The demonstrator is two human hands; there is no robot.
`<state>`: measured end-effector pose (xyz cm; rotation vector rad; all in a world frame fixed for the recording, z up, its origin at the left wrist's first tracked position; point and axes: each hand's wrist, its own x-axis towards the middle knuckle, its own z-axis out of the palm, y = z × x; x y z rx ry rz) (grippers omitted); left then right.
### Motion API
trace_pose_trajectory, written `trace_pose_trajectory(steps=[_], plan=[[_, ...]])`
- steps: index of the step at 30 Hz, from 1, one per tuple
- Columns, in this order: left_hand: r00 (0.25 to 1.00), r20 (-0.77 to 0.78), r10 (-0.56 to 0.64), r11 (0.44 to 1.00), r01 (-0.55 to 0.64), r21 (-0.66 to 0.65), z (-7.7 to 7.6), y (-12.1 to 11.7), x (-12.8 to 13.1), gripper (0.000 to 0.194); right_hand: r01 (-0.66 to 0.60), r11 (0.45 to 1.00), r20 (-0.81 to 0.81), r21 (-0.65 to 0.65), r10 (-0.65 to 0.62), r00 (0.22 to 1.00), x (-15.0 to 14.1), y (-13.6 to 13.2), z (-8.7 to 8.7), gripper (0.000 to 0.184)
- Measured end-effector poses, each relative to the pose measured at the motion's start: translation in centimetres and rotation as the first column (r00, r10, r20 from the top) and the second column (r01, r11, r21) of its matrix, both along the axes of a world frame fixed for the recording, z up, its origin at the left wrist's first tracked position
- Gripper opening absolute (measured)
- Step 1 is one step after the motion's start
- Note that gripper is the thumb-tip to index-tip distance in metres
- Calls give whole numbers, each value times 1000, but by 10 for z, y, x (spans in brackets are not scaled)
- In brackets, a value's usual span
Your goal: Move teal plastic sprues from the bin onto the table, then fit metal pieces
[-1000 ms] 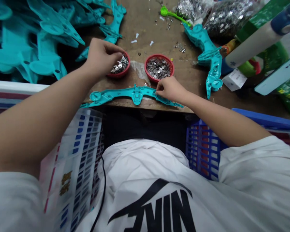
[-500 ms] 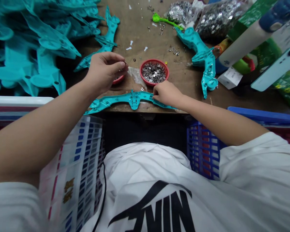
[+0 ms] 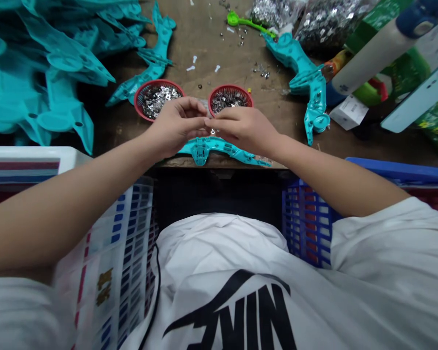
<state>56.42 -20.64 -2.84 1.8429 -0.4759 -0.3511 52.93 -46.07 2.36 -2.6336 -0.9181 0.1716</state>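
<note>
My left hand (image 3: 180,121) and my right hand (image 3: 244,126) meet fingertip to fingertip above the table's near edge. Both are closed in a pinch, and whatever sits between the fingertips is too small to make out. Below them a long turquoise plastic part (image 3: 200,150) lies along the edge, its left end hidden by my left hand and wrist. Just behind my left hand is a red basket (image 3: 136,97) of small shiny metal pieces. A second red basket (image 3: 251,95) with similar pieces is behind my right hand.
Turquoise parts (image 3: 22,92) are heaped at the left, and another turquoise part (image 3: 304,73) lies at the right. Beyond stand a bottle (image 3: 372,58), a phone (image 3: 416,102), a small white box (image 3: 349,113) and bags of metal pieces (image 3: 330,24). A green spoon (image 3: 250,24) lies farther back.
My left hand has come away from the left basket and moved right, uncovering it. My right hand has lifted off the turquoise part and moved left, so the fingertips now meet.
</note>
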Motion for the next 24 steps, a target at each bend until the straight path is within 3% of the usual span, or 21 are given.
trace_pose_trajectory(steps=[4,10,12,14,16,19,21,24], plan=[[992,81,-95,993,89,74,-7,-10,-11,59,8,1000,-5,-3,-8,1000,-1,2,-3,41],[986,122,-113,989,100,107,-11,-10,-11,48,-59,998,80,-13,60,995,12,-7,-22,42],[961,214,-175,967,128,218,-13,-9,-11,46,-76,997,93,-34,79,993,21,-12,-31,38],[900,299,-318,896,182,405,-16,-8,-11,46,-90,993,50,-70,94,994,30,-16,-41,34],[828,322,-460,788,213,577,-21,-9,-13,47,-106,989,-7,-102,106,994,38,-21,-50,34],[778,311,-546,671,184,718,-26,-10,-17,49,-90,988,-38,-125,86,996,46,-26,-59,35],[770,304,-561,633,162,757,-28,-10,-18,51,-66,990,-32,-122,62,998,47,-28,-61,34],[757,315,-573,631,163,758,-27,-10,-17,50,-93,990,-40,-105,89,995,45,-29,-62,35]])
